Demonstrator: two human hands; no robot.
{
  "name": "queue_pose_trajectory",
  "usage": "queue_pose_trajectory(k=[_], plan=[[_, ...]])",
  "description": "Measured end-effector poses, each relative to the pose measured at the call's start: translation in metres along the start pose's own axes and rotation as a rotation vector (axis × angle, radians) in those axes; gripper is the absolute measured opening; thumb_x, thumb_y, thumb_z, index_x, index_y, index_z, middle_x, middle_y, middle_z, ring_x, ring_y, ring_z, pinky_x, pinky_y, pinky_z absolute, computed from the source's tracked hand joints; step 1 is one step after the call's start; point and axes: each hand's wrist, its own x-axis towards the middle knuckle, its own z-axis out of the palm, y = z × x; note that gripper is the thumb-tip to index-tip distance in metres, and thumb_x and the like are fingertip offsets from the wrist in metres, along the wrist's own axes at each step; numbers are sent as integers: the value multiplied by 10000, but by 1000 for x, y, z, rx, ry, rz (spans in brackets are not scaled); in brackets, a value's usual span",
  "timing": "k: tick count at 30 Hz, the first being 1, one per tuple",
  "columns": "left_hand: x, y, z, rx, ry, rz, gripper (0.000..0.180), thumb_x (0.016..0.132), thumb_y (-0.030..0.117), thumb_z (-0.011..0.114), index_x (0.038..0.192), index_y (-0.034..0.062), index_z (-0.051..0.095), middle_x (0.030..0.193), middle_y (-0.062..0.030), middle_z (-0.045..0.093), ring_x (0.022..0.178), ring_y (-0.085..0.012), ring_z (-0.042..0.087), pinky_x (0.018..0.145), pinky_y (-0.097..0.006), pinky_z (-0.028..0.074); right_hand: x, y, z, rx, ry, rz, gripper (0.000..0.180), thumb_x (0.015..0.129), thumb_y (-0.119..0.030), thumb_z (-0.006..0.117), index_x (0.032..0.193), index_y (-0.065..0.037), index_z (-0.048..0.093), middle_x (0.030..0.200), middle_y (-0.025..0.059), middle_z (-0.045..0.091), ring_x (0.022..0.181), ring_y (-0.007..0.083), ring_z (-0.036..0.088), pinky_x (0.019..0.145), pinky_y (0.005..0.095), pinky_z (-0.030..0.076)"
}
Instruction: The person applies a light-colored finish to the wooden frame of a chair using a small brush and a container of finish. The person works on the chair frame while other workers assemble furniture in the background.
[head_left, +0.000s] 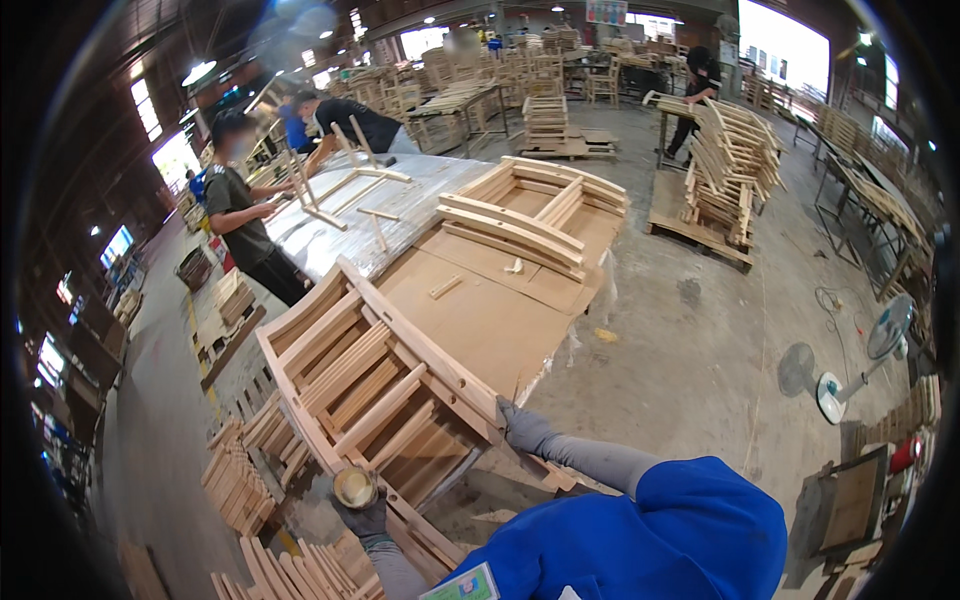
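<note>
My gloved left hand (364, 520) is wrapped round a small round cup (355, 487) with pale yellowish stuff inside. It is beside the near rail of a stack of wooden chair-back frames (415, 345), which have curved rails with holes and several slats between them. At the right end of that stack is my gloved right hand (525, 427), its fingers closed. A thin dark stick seems to rise from these fingers, but it is too small to name. Whether the right hand touches the wood I cannot tell.
A cardboard-covered table (490, 325) bears another stack of curved frames (540, 210) and a small wood piece (445, 287). Across it, a person (245, 205) handles a wooden frame. Slats (290, 575) are piled at lower left. A pallet stack (735, 165) and a fan (850, 385) stand at right.
</note>
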Motion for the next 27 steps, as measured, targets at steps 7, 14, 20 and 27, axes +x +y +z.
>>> queue_pose_trajectory(k=[7,14,20,27], plan=[[-6,6,-2,18,96,14,525,859,512,497,1257,172,457,1274,-156,454,1065,-405,497,683,-534,528,-1,-12,-2,16,-39,-4,738,762,-114,456,1417,-31,125,1232,268,466,946,381,584,801,425,474],[-3,4,-1,58,141,30,515,868,508,475,1262,177,453,1250,-152,482,1053,-403,517,657,-518,530,1,-6,1,22,-24,4,723,771,-133,474,1409,-37,146,1233,250,473,937,374,593,790,422,485],[-5,7,-2,109,173,42,511,868,514,475,1256,182,459,1234,-159,493,1051,-391,526,652,-503,535,-1,-12,-2,20,-59,11,700,794,-159,471,1404,-35,152,1239,245,471,960,363,591,796,420,485],[-4,-1,3,86,146,31,516,862,509,491,1257,178,461,1237,-180,488,1071,-387,517,683,-513,535,1,-1,5,3,-18,12,689,798,-156,466,1402,-37,156,1257,237,457,957,358,593,801,418,483]])
